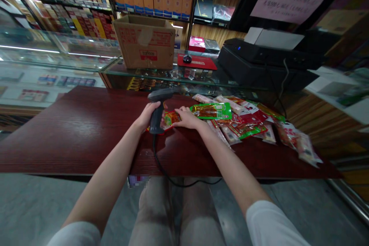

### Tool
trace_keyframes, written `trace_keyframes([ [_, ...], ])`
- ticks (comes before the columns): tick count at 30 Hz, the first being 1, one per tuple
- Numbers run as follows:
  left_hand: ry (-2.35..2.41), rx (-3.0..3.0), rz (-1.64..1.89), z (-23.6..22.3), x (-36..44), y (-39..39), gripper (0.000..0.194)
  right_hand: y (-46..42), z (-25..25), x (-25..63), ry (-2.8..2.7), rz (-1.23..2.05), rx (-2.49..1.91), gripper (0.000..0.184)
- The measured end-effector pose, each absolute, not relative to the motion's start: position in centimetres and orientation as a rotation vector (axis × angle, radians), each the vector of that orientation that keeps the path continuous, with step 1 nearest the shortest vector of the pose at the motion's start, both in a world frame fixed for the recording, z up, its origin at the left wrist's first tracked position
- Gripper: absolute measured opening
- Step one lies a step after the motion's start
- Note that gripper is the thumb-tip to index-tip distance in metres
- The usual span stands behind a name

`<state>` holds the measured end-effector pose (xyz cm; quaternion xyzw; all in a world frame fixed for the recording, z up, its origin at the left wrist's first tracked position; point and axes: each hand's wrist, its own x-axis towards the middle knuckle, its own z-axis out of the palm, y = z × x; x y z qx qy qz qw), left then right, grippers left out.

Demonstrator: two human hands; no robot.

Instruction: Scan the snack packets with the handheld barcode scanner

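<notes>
Two hands at a shop table, head view. Your left hand [148, 114] is closed around the handle of a black, pistol-shaped plastic scanner [157, 118], whose head is raised above your knuckles. Your right hand [187, 118] pinches the right end of a shiny red-and-orange plastic snack packet [172, 118], which lies at the dark red-brown wooden table [72, 123], partly hidden behind the handle; whether scanner and packet touch cannot be told. Principal hazards, as judged from this arrangement: (a) the thin black cable [183, 186] hangs from the handle over the table's near edge and loops above your lap, so a shifted knee or a long reach may pull it taut and jerk the scanner; (b) the glossy film probably throws back glare and creases under your fingers, and any print beneath your grip is covered; (c) a flat, bright green-edged packet [211, 111] lies just beside your right wrist, at the border of a loose heap of mixed packets [250, 118], so a careless sweep of that arm could drag it along; (d) at the heap's right end a pale, clear-wrapped packet [306, 149] rests near the table's side edge, where a nudge passed through slippery, overlapping wrappers could send it over
</notes>
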<state>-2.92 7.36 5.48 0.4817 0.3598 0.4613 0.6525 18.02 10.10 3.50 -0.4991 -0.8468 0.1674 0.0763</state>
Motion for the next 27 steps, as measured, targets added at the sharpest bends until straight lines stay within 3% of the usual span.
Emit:
trace_keyframes([
  [5,0.86,1.123,1.051,5.5,-2.8,7.5,0.048,10.4,3.7,19.7,-2.511,0.495,-1.653,0.079],
  [9,0.895,1.135,1.049,5.3,-2.9,7.7,0.049,10.5,3.8,20.5,-2.569,0.641,-1.402,0.088],
  [11,0.889,1.141,1.053,5.1,-3.1,7.8,0.049,10.3,4.2,20.4,-2.637,0.658,-1.309,0.086],
  [15,0.898,1.159,1.053,4.8,-3.4,8.1,0.049,9.8,5.2,20.0,-2.662,0.58,-1.537,0.082],
  [17,0.91,1.162,1.051,4.9,-3.5,8.2,0.05,9.7,5.4,20.1,-2.606,0.478,-1.592,0.072],
  [22,0.919,1.145,1.081,5.2,-3.5,8.0,0.052,10.4,5.5,22.5,-2.111,0.379,-1.609,0.038],
  [27,0.851,1.121,1.074,5.5,-2.9,7.4,0.05,10.2,6.3,27.2,-1.371,0.7,-1.355,0.047],
])
